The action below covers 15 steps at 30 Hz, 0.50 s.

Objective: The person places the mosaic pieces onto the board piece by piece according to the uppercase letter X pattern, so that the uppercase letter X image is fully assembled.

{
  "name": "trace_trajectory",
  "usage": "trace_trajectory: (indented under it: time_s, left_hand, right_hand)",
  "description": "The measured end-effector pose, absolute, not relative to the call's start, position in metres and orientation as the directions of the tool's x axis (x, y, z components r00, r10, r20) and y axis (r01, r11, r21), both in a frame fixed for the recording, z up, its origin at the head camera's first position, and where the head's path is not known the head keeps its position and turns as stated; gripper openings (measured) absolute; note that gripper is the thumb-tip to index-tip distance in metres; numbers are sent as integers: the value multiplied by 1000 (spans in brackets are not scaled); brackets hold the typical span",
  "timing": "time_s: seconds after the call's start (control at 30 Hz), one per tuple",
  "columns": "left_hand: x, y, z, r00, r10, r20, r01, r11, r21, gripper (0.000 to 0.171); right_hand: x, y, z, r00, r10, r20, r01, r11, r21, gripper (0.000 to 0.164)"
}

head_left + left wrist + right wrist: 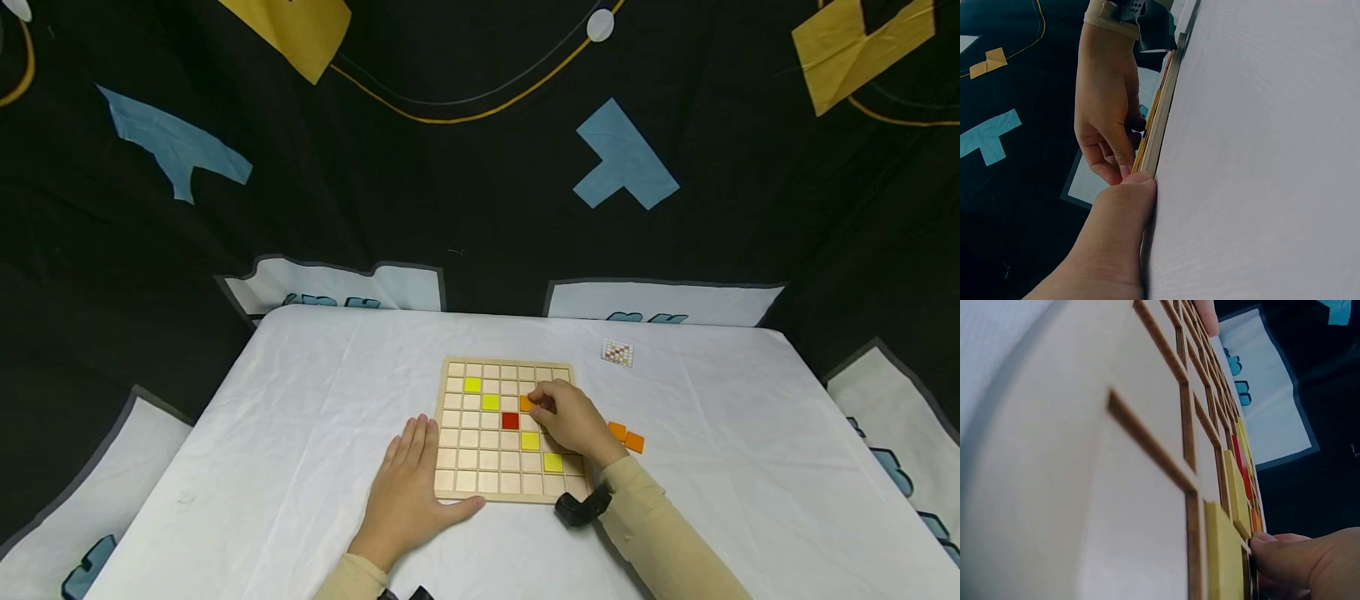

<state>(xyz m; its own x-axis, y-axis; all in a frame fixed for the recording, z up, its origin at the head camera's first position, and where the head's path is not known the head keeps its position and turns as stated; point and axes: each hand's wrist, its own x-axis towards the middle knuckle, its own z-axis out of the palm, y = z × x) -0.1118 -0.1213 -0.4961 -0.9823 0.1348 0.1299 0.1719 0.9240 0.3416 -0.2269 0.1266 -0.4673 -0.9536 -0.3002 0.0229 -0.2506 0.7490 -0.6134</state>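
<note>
A wooden grid board (469, 482) lies on the white-covered table. Several yellow tiles (552, 462) and one red tile (510, 421) sit in a diagonal line of its squares. My right hand (573, 421) reaches over the board's right side, thumb and fingertips pinching at an orange tile (527, 403) up and right of the red one. In the right wrist view, the thumb (1291, 556) is beside that tile, though the fingers partly hide the contact. My left hand (408, 479) rests flat at the board's left edge, its thumb along the lower left corner.
Two loose orange tiles (634, 442) lie right of the board, just beyond the right wrist. Farther back is a small card (617, 352) with a coloured grid pattern. A black curtain (480, 208) with blue and yellow shapes hangs behind the white table (285, 400).
</note>
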Motion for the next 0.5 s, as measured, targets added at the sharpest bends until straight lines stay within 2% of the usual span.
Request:
trace_trajectory:
  time_s: [0.2, 0.5]
  left_hand:
    - [-111, -121, -496, -982, 137, 133, 175, 926, 334, 127]
    - [-112, -122, -497, -982, 134, 131, 171, 926, 336, 126]
  right_hand:
    - [-221, 132, -464, -955, -298, 5, -236, 744, -625, 12]
    - [-203, 164, -459, -961, -269, 59, -250, 761, -599, 24]
